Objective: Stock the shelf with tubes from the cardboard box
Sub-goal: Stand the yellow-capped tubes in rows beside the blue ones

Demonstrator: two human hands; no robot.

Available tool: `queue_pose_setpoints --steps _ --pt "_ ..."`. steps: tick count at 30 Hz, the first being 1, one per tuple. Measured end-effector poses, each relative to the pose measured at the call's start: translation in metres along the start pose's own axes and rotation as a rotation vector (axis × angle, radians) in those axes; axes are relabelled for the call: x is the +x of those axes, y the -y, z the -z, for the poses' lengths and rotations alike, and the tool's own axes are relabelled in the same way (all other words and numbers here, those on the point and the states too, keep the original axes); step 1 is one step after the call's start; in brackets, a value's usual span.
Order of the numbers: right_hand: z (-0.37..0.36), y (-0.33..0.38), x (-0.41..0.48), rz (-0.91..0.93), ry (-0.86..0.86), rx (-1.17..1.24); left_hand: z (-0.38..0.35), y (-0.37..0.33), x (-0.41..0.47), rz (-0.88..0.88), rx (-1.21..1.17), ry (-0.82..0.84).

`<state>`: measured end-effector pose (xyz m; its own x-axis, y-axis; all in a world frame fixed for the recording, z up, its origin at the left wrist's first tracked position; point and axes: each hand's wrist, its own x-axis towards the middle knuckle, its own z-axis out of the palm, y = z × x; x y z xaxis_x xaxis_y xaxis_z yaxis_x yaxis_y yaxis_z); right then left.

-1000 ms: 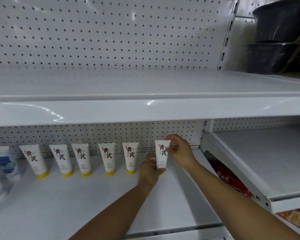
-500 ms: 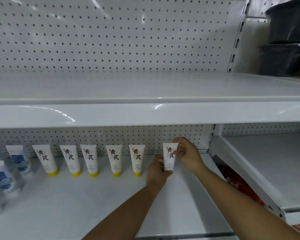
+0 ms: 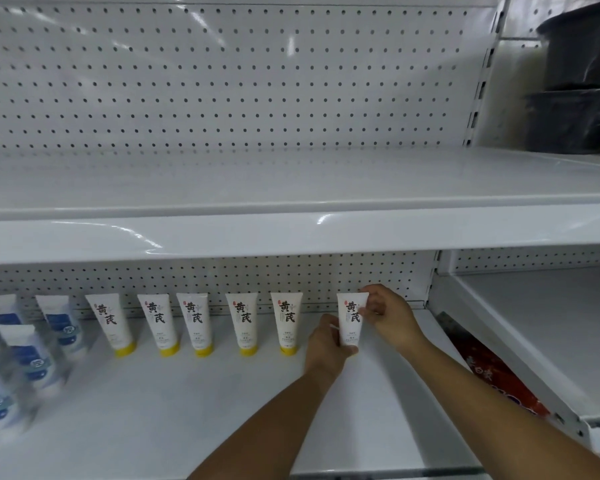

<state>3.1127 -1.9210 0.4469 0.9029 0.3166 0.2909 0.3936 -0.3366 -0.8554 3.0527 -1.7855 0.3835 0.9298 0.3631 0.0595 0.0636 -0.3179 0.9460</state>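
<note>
— On the lower shelf [image 3: 187, 410], right end of the row: what's w/ the hands?
— Both are on one white tube [image 3: 351, 323], held upright. Can't tell if its base touches the shelf. Left hand [image 3: 326, 348] fingers curl round the bottom end and hide the cap. Right hand [image 3: 387, 315] pinches the top right corner btw thumb & fingers.
— Label?
— Black "黄芪" down the front, w/ a tiny red mark at top left. Small print below is too fine to read.
— Others?
— Five matching tubes [image 3: 198, 323] stand to its left, yellow caps down, along the pegboard [image 3: 222, 275]. There's a gap btw the held one & the nearest.
— Further left?
— Blue-label tubes [image 3: 59, 323], blurred, text unreadable.
— Anything in the way?
— Upper shelf [image 3: 291, 233] overhangs the row. On the right is a neighbouring shelf [image 3: 551, 323], w/ a red pack [image 3: 492, 375] showing below its edge. White characters on it, not legible. Top right, two black tubs [image 3: 582, 81] are stacked.
</note>
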Motion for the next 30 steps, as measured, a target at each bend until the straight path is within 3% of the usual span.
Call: queue_pose_setpoints --steps 11,14,21,30 --pt "0.005 0.002 -0.013 -0.017 0.050 -0.049 0.014 -0.005 -0.009 -0.029 0.231 0.020" --pt "0.014 0.001 -0.023 -0.033 0.053 -0.173 0.024 -0.008 -0.014 0.002 0.369 0.003" --pt "0.043 0.003 -0.049 0.018 0.166 -0.641 0.046 -0.030 -0.035 -0.105 0.772 0.077" --pt "0.044 0.021 -0.076 0.154 0.237 -0.825 0.084 -0.052 -0.074 -0.210 1.059 0.099"
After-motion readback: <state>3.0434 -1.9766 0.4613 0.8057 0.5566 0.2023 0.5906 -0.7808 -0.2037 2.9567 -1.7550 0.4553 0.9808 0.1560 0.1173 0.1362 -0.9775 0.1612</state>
